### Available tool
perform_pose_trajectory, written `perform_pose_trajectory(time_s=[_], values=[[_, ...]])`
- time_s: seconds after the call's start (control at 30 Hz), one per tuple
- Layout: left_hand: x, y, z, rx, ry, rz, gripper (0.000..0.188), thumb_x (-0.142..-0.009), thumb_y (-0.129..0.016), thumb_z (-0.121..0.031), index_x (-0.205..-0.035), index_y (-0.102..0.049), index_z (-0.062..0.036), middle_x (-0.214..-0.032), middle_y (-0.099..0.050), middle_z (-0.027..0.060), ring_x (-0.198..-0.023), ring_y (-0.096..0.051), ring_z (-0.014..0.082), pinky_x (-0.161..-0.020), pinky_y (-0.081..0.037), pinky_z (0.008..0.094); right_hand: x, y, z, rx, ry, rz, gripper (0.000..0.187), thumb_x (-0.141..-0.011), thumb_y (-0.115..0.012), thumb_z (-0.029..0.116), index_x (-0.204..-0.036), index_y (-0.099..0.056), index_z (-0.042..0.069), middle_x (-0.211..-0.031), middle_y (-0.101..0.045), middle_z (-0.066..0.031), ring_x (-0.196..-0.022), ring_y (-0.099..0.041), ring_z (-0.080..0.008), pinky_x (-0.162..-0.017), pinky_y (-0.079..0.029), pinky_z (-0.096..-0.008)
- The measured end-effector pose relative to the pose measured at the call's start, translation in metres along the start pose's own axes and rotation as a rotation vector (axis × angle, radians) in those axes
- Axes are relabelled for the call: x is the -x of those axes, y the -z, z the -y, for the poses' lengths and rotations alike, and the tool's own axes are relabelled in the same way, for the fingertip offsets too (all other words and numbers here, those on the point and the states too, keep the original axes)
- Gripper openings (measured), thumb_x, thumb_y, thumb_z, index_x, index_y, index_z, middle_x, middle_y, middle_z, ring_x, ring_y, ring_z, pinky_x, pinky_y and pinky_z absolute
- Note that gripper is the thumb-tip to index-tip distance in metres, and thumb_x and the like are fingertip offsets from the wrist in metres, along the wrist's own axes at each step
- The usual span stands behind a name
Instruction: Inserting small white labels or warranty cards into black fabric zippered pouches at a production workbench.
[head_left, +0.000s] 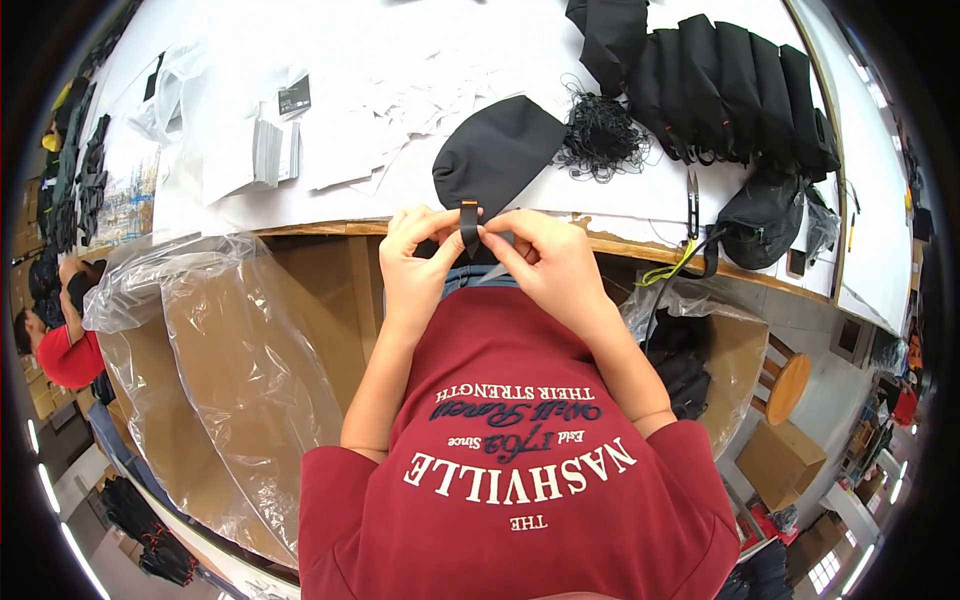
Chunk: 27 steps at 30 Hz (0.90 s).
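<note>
A black fabric pouch (500, 150) lies at the front edge of the white table, its narrow end toward me. From that end comes a black strap loop (469, 232) with a small orange tab. My left hand (420, 250) pinches the loop between thumb and fingers. On its other side my right hand (548, 255) closes thumb and forefinger at the strap's edge. Whether the right fingertips hold anything more, such as a thin cord, is too small to tell. Beyond the pouch, to the right, sits a tangled heap of thin black cords (600, 135).
A row of black pouches (720, 85) stands at the back right, near small scissors (692, 205) and a black bag (762, 220). Stacked cards (270, 152) and loose papers cover the left. Plastic-lined boxes (220, 370) stand below the table edge. Another person (70, 350) is at far left.
</note>
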<state>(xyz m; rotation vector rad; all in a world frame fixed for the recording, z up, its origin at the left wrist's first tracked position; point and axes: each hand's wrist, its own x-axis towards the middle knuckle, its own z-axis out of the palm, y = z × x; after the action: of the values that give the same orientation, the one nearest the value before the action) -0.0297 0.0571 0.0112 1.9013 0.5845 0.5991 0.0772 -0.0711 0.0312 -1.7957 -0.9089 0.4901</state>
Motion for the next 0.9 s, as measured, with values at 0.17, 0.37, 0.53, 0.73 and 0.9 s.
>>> perform_pose_trajectory(time_s=[0.17,0.37,0.53,0.73,0.9], values=[[0.003,0.003,0.005,0.068,0.025,0.056,0.009,-0.077,-0.071,0.0,-0.086,-0.069,0.0008,-0.078,-0.059,0.001,-0.074,-0.049,0.0093,-0.071,-0.039,0.0223,0.004,-0.001,0.002,0.013,0.009,0.038,0.01,-0.085,-0.066,0.009,-0.094,-0.066,0.004,-0.067,-0.058,-0.0033,-0.05,-0.047,-0.0083,-0.047,-0.037,-0.0242],[0.004,0.01,-0.009,0.383,0.048,-0.216,0.008,-0.091,-0.06,-0.002,-0.097,-0.061,0.0025,-0.091,-0.063,0.0064,-0.084,-0.059,0.0131,-0.08,-0.046,0.0241,0.008,0.016,-0.016,-0.585,-0.206,0.013,0.009,-0.087,-0.066,0.008,-0.095,-0.062,0.005,-0.073,-0.051,0.0068,-0.062,-0.04,0.0009,-0.054,-0.031,-0.0173],[0.004,0.018,-0.022,0.621,0.105,-0.095,0.023,-0.093,-0.058,-0.005,-0.114,-0.055,0.004,-0.079,-0.062,0.0063,-0.078,-0.059,0.0123,-0.077,-0.046,0.0247,0.008,0.034,-0.009,-0.851,-0.242,0.1,0.009,-0.089,-0.063,0.006,-0.097,-0.059,0.004,-0.086,-0.057,-0.0008,-0.075,-0.053,-0.0047,-0.069,-0.042,-0.0193],[0.003,0.011,-0.036,0.665,0.073,0.138,0.057,-0.091,-0.055,0.001,-0.141,-0.027,0.003,-0.072,-0.055,0.0023,-0.072,-0.053,0.0094,-0.071,-0.044,0.0225,0.01,0.03,-0.004,-0.887,-0.19,0.122,0.011,-0.091,-0.06,0.006,-0.099,-0.054,0.003,-0.085,-0.059,-0.0057,-0.072,-0.054,-0.0068,-0.057,-0.041,-0.0189],[0.004,0.009,-0.04,0.627,-0.017,0.279,0.057,-0.091,-0.052,-0.002,-0.142,-0.026,0.0023,-0.072,-0.053,0.0009,-0.072,-0.046,0.0089,-0.067,-0.04,0.0213,0.015,0.025,0.009,-0.913,-0.12,0.13,0.012,-0.093,-0.057,0.006,-0.103,-0.053,0.003,-0.09,-0.058,-0.005,-0.075,-0.055,-0.0062,-0.055,-0.042,-0.0185]])
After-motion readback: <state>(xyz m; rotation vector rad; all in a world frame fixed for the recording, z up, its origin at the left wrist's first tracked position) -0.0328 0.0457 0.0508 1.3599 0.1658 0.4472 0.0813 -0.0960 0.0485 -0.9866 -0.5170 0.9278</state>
